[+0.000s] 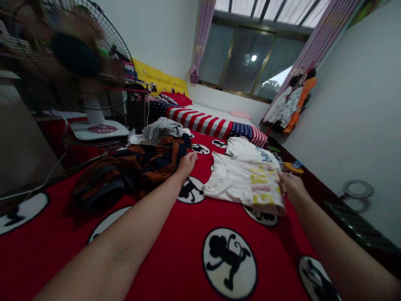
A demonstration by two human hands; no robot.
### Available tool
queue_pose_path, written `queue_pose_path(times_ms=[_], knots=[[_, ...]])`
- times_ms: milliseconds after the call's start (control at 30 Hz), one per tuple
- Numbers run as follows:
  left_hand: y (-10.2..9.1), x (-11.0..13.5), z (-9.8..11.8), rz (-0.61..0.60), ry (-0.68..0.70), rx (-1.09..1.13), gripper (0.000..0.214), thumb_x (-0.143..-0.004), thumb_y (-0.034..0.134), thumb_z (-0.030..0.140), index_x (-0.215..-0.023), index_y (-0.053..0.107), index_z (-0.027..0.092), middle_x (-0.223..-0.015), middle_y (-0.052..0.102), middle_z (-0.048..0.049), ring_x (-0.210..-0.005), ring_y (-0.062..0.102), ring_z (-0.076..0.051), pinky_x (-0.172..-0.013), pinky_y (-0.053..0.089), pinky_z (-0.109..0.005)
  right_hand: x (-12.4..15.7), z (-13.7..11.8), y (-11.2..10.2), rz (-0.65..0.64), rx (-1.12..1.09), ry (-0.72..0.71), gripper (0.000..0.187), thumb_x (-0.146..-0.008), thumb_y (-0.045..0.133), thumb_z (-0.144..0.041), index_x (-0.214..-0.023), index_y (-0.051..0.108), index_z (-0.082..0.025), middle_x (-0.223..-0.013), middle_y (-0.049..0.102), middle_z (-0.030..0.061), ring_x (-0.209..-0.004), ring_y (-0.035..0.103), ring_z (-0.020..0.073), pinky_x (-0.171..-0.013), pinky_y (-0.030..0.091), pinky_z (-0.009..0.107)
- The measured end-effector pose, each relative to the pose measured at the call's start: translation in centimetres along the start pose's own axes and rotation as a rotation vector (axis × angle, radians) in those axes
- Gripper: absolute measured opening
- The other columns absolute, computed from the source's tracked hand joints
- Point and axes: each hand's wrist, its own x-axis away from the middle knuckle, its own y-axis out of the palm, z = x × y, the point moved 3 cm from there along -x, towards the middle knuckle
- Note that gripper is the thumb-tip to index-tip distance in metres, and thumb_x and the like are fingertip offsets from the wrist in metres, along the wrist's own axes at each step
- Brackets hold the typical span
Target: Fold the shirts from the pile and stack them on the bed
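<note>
A white T-shirt with yellow and pink lettering (232, 175) lies spread on the red blanket (175, 251). At its lettered right end, my right hand (291, 184) is closed on the cloth and lifts that edge slightly. My left hand (187, 164) is beside the brown and navy plaid garment (150, 161), left of the T-shirt and apart from it. Its fingers are curled together, and what they hold, if anything, is hidden. Behind the lettered T-shirt lies another white shirt with blue lettering (247, 147).
Grey folded clothing (164, 128) sits behind the plaid garment. A fan (100, 127) stands at the left, its blades blurred. Farther back is a bed with a stars-and-stripes cover (200, 122). Clothes (293, 104) hang by the right wall. A dark wooden edge (357, 230) borders the blanket.
</note>
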Motion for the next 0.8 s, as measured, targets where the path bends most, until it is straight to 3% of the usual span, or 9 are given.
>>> queue_pose_path(times_ms=[67,167,233,400,500,567,667,800], knots=[[0.1,0.1,0.1,-0.015,0.005,-0.031,0.036,-0.095,0.04,0.031,-0.111,0.066,0.011,-0.101,0.073,-0.0118,-0.094,0.068,-0.019,-0.085,0.051,-0.027,0.5,3.4,-0.9,0.058,0.099,0.03,0.041,-0.064,0.066,-0.023,-0.101,0.067,-0.006,-0.096,0.069,0.0197,-0.09,0.066,0.0338,-0.076,0.053,0.046],[0.5,0.2,0.1,-0.041,0.018,-0.093,0.032,-0.093,0.045,0.029,-0.109,0.067,0.012,-0.1,0.074,-0.0108,-0.094,0.068,-0.019,-0.086,0.05,-0.027,1.1,5.6,-2.1,0.063,0.349,-0.075,0.052,-0.071,0.062,-0.029,-0.117,0.062,-0.007,-0.115,0.065,0.0204,-0.105,0.062,0.0319,-0.09,0.048,0.044],[0.7,0.4,0.2,-0.057,0.032,-0.13,0.03,-0.091,0.049,0.029,-0.107,0.069,0.013,-0.097,0.074,-0.0103,-0.092,0.068,-0.02,-0.086,0.049,-0.028,1.6,6.0,-2.3,0.023,0.56,-0.134,0.052,-0.078,0.056,-0.041,-0.116,0.065,-0.007,-0.114,0.066,0.0216,-0.105,0.061,0.033,-0.09,0.047,0.044],[2.1,2.3,2.8,-0.169,0.089,-0.344,0.039,-0.088,0.053,0.043,-0.114,0.068,0.017,-0.092,0.074,-0.0093,-0.089,0.068,-0.022,-0.08,0.049,-0.029,3.8,6.7,-1.9,-0.072,0.869,0.004,0.069,-0.079,0.039,-0.07,-0.097,0.076,-0.014,-0.109,0.065,0.0262,-0.103,0.06,0.0429,-0.079,0.047,0.053],[3.6,4.2,5.2,-0.293,0.139,-0.526,0.059,-0.084,0.052,0.059,-0.128,0.059,0.021,-0.1,0.072,-0.0105,-0.096,0.066,-0.027,-0.081,0.049,-0.034,4.7,6.6,-1.4,-0.113,0.84,-0.076,0.063,-0.075,0.046,-0.068,-0.092,0.076,-0.015,-0.105,0.066,0.0225,-0.096,0.062,0.0389,-0.073,0.049,0.047],[4.6,5.4,6.4,-0.369,0.197,-0.602,0.068,-0.078,0.06,0.06,-0.133,0.053,0.022,-0.111,0.069,-0.0119,-0.103,0.064,-0.03,-0.084,0.048,-0.035,4.9,6.4,-1.3,-0.114,0.704,-0.121,0.052,-0.069,0.056,-0.059,-0.088,0.074,-0.013,-0.094,0.069,0.0191,-0.087,0.064,0.0333,-0.071,0.048,0.04],[5.6,6.1,6.9,-0.461,0.233,-0.609,0.062,-0.075,0.069,0.043,-0.131,0.053,0.023,-0.118,0.067,-0.011,-0.107,0.062,-0.029,-0.088,0.047,-0.035,4.9,6.1,-1.5,-0.016,0.513,-0.134,0.047,-0.064,0.061,-0.05,-0.089,0.071,-0.012,-0.085,0.07,0.0151,-0.079,0.064,0.0282,-0.068,0.047,0.035],[5.2,5.1,5.9,-0.564,0.135,-0.415,0.057,-0.073,0.071,0.028,-0.127,0.059,0.018,-0.12,0.066,-0.0108,-0.105,0.063,-0.026,-0.088,0.047,-0.031,4.9,6.1,-1.7,0.031,0.332,-0.03,0.04,-0.061,0.063,-0.041,-0.085,0.068,-0.011,-0.077,0.069,0.0119,-0.069,0.062,0.0235,-0.058,0.045,0.029]])
